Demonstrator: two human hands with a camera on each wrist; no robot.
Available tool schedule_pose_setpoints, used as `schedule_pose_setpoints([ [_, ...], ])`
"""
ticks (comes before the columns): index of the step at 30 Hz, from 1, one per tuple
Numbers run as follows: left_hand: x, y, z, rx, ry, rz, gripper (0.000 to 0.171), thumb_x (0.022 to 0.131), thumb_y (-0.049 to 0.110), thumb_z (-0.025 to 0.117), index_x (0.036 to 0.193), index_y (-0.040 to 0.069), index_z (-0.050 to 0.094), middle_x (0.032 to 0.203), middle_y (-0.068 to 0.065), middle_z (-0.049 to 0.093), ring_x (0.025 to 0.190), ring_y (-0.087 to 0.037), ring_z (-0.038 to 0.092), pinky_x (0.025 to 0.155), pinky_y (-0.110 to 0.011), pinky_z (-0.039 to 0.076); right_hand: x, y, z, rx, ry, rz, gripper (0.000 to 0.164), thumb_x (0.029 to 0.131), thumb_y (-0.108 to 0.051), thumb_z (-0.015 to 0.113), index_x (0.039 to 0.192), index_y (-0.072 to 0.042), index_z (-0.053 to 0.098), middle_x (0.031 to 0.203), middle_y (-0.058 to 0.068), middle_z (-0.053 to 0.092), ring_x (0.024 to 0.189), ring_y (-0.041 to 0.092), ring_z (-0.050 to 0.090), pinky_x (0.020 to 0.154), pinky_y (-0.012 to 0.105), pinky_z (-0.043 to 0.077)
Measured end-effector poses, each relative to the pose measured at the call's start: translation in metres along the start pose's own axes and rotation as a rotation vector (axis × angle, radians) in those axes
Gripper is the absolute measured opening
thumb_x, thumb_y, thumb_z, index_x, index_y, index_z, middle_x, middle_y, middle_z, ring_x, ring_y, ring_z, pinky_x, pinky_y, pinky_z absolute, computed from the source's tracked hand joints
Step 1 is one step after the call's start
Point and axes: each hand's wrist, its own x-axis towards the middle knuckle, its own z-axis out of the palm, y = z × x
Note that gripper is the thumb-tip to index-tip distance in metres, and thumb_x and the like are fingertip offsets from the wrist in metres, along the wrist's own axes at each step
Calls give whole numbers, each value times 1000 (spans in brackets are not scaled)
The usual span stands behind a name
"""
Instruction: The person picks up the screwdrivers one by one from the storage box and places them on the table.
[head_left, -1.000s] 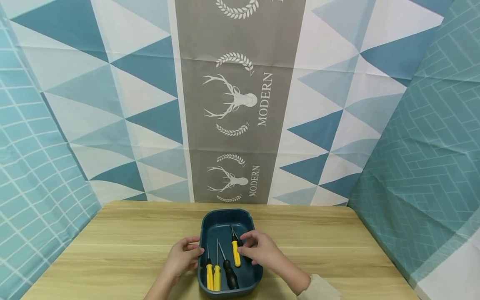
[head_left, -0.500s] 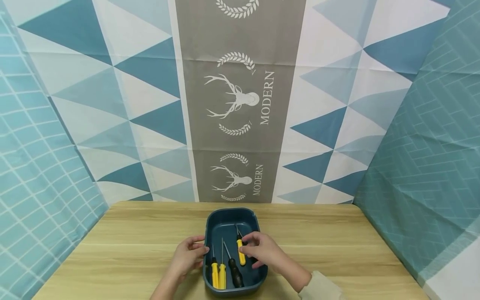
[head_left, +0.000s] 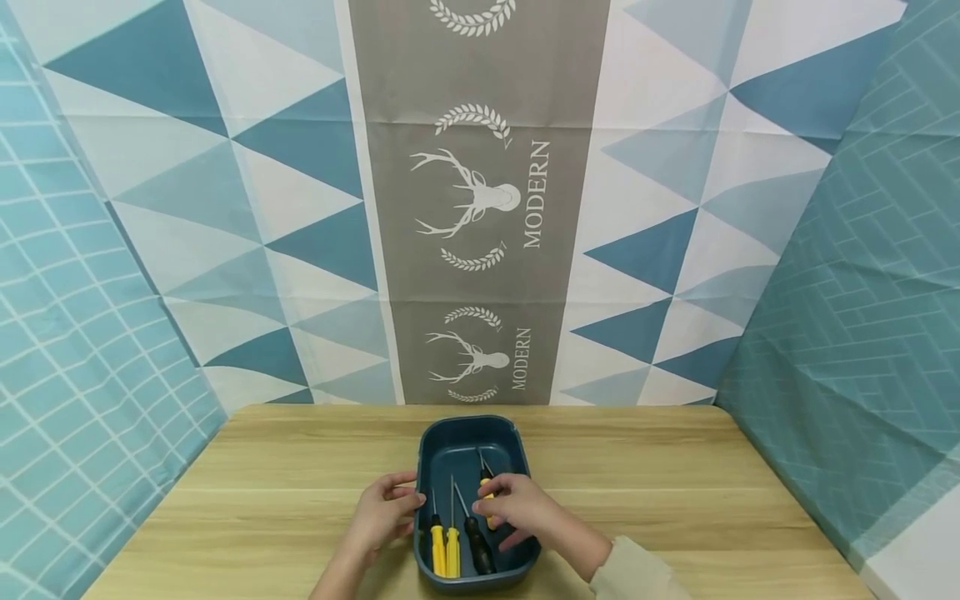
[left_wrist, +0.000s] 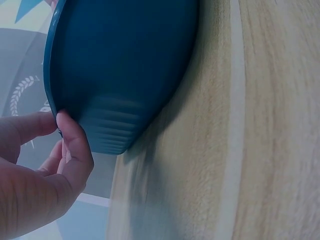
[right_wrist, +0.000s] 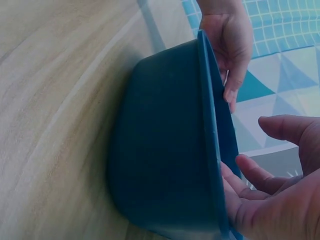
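A dark blue plastic bin (head_left: 448,461) stands on the table with several screwdrivers inside. My left hand (head_left: 378,512) pinches its left rim between thumb and finger, as the left wrist view shows on the bin wall (left_wrist: 125,60). Two yellow screwdrivers (head_left: 438,550) lie side by side at the near left of the bin, beside a black-handled screwdriver (head_left: 478,546). My right hand (head_left: 521,504) reaches over the right rim, partly covering another yellow-handled screwdriver (head_left: 486,477). In the right wrist view its thumb stands apart from the fingers (right_wrist: 255,175), which dip past the rim.
The bin sits on a wood-grain table (head_left: 300,467). Behind it hangs a patterned cloth (head_left: 480,275) with deer heads and triangles. Tiled blue cloth (head_left: 75,350) covers the left side, green-blue cloth (head_left: 862,333) the right.
The head view has shifted slightly, so the bin and both hands sit further right. My right hand has moved a little left over the bin, covering more of the yellow-handled screwdriver; its fingers have spread.
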Motion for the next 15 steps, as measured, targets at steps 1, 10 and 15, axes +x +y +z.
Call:
schedule_pose_setpoints([
  [1,0,0,0,-1,0,-1,46,84,7,64,126,-4,49,104,-16,57,72,-19,60,60,-29,52,1,0,1,-2,-1,6,35,86,-22,65,113,-1,57,99,8,61,86,25,61,62,42,57],
  [10,1,-1,-1,-7,-1,-6,47,84,7,64,127,-4,49,104,-16,57,74,-19,61,60,-29,53,6,0,7,-42,-10,58,35,84,-23,66,111,-2,57,95,11,61,84,24,60,62,41,57],
  [15,1,-1,-1,-14,-10,-11,48,84,7,64,128,-4,48,104,-16,57,77,-19,60,62,-30,53,8,0,9,-85,3,76,29,83,-22,67,105,-4,58,91,13,61,79,23,60,59,40,56],
])
